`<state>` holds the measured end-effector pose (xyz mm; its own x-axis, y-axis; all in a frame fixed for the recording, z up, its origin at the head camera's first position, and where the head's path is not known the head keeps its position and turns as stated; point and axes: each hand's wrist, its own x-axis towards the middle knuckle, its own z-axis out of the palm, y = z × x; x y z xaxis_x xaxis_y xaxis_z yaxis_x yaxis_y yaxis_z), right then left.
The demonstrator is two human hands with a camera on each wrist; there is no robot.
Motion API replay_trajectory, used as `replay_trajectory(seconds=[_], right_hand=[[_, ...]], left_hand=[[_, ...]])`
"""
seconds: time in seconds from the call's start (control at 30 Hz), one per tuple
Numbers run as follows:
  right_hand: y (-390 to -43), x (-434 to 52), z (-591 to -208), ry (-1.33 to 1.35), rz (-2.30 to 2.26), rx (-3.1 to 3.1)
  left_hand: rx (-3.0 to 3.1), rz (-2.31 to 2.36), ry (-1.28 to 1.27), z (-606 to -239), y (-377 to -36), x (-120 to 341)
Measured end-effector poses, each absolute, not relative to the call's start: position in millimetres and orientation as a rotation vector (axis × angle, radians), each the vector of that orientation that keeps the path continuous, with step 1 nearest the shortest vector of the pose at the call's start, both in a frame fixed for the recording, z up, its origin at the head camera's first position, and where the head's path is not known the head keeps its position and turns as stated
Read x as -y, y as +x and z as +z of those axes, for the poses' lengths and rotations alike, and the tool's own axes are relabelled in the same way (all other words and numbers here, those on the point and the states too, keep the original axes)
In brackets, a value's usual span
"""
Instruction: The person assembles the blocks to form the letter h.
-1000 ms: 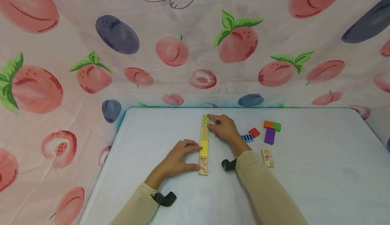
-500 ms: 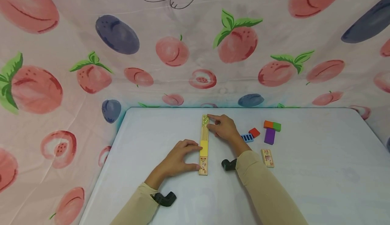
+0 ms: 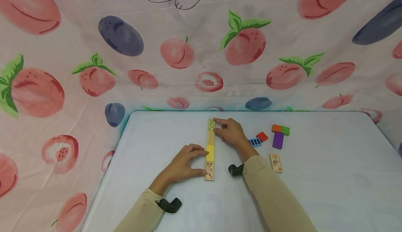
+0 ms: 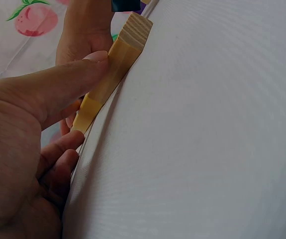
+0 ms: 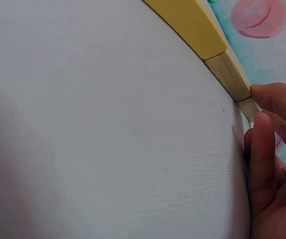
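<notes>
A straight row of flat wooden blocks point(image 3: 210, 148) lies end to end on the white table point(image 3: 314, 190), with one yellow block point(image 3: 210, 152) in it. My left hand point(image 3: 185, 162) rests against the row's left side near its near end. Its thumb point(image 4: 58, 84) presses the near wooden block point(image 4: 118, 64), and a finger touches beside the yellow block point(image 4: 88, 112). My right hand point(image 3: 230, 132) is at the far end. Its fingertips point(image 5: 267, 97) touch the last wooden block point(image 5: 247, 107) from the right, beyond the yellow block point(image 5: 192, 25).
To the right of the row lie a blue block point(image 3: 254, 142), a red block point(image 3: 262, 136), an orange-and-green pair point(image 3: 281, 129), a purple block point(image 3: 277, 140) and a wooden picture block point(image 3: 275, 162). Fruit-print cloth point(image 3: 188, 50) hangs behind and beside the table.
</notes>
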<state>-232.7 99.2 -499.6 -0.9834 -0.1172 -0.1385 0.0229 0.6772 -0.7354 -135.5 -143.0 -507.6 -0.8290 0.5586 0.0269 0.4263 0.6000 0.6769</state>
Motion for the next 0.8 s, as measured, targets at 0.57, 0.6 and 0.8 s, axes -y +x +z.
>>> replay_trajectory(seconds=[0.57,0.6,0.8], right_hand=[[-230.9,-100.8,-496.5,-0.053,-1.262,-2.64],[-230.6,-102.5,-496.1,-0.051,-1.29,-2.616],[-225.8,-118.6,-483.4,-0.113,-1.411,-2.473]], left_hand=[[-2.643,1.039,0.82,-507.5,-134.7,143.5],[-2.643,1.041,0.82,-507.6,-134.7,143.4],[-2.634,1.041,0.803,-507.3,-135.0,142.9]])
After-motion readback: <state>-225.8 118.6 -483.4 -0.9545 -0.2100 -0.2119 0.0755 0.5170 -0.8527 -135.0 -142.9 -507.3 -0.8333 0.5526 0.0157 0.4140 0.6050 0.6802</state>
